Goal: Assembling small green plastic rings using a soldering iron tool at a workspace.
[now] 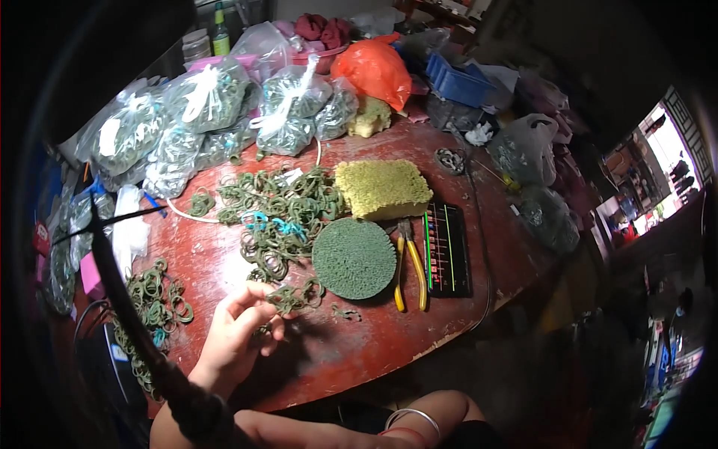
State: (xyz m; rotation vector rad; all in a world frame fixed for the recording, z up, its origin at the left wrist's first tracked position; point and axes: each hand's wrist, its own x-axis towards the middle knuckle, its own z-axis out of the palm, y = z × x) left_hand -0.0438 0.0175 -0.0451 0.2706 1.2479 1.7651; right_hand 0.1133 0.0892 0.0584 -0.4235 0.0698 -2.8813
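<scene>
– Where the red table (359,352) is lit, what is the left hand (241,323) doing?

– Pinching. Thumb and forefinger closed on a small clump of green rings (295,299); the lower fingers curl beneath. The clump is just right of the fingertips, close to the table; whether it touches the wood, I cannot tell.

– And the other hand?

– Not to be made out. An arm with bracelets (413,420) crosses low, nearer the body than the left hand and off to its right.

– Right of the hand?

– A few loose rings (345,313) near the clump. Farther out and a little beyond, a round green disc (354,259), top rough all over. Past that, yellow-handled pliers (422,280), then a black panel (456,254) with a green edge.

– Straight beyond the hand?

– A broad heap of green rings (307,196), some turquoise pieces (288,228) mixed in. Beyond and to the right, a yellowish spongy block (383,189). Well past the heap, knotted clear bags (288,112), filled, and an orange-red bag (372,71).

– Left?

– A second, smaller ring pile (153,299), apart from the hand.
</scene>
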